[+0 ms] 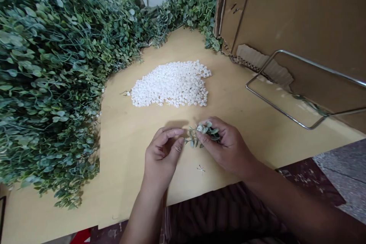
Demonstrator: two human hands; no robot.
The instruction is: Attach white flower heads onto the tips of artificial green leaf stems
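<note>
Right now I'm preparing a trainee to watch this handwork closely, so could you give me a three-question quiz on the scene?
1. Which hand grips the leafy sprig: A) left, B) right, C) neither?
2. True or false: the small white pieces lie heaped on the tan work surface.
3. Fill in: the biggest mass of foliage is on the ____ side of the picture.

Key: 1. B, the right hand. 2. True. 3. left.
</note>
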